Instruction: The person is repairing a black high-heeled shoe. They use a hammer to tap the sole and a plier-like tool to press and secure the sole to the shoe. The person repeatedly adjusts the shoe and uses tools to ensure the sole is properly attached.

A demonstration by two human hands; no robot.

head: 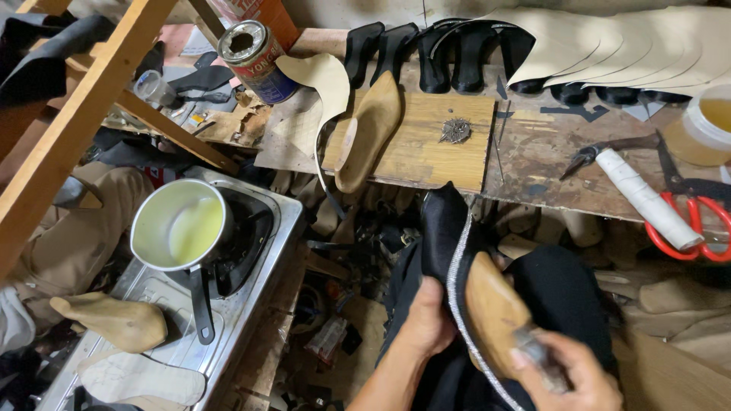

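Below the cluttered worktop (525,156), left hand (428,323) clasps a black shoe (445,236); right hand (571,373) grips a blurred, perhaps metal, tool (537,356).

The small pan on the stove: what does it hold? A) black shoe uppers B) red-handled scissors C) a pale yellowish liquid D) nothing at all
C: the pan, sitting on the stove, has a pale yellow-green liquid pooled inside its white bowl.
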